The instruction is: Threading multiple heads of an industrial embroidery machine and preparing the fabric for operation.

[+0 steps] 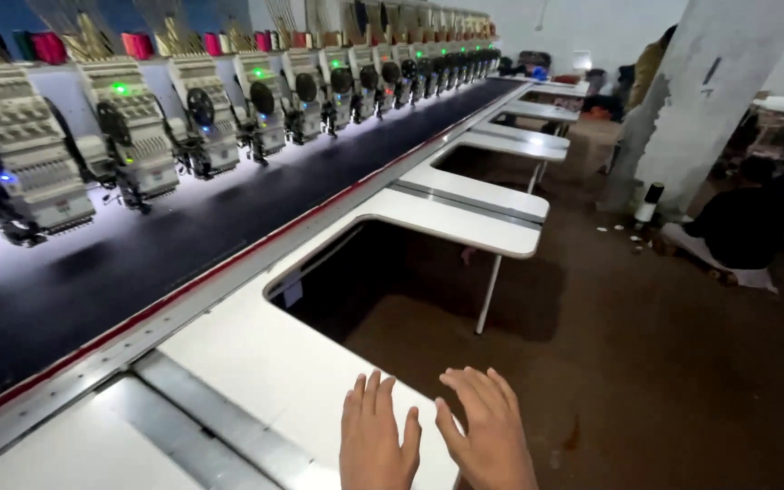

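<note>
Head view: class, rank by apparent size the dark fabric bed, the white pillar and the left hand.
1. Dark fabric bed.
2. White pillar.
3. Left hand, smallest even though nearness to the camera enlarges it.

Single head-worn view, looking down and forward along white table, embroidery machines left, close above table edge

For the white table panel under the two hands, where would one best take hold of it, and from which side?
Probably its near free edge, from the floor side: the white table panel overhangs open floor there, and the left hand and right hand lie flat, empty, at that edge. Its machine side abuts a metal rail.
</note>
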